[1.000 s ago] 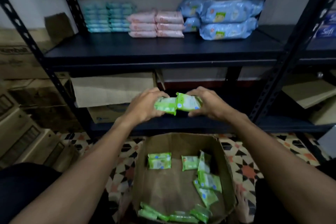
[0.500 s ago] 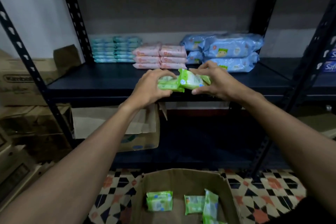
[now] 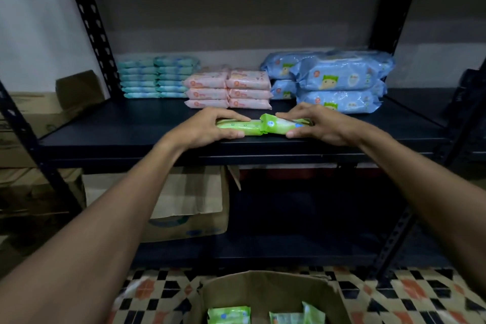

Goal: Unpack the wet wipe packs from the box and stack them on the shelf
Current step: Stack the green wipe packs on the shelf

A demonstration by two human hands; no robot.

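My left hand point(image 3: 207, 126) and right hand point(image 3: 315, 123) each grip green wipe packs point(image 3: 259, 127) resting on the shelf point(image 3: 131, 126).

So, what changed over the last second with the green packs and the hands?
The green wet wipe packs were carried up from above the cardboard box and forward onto the shelf. They now lie near its front edge, in front of the pink packs. Nothing was let go: the left hand and right hand still grip them, one at each end. The teal packs, pink packs and blue packs have not moved.
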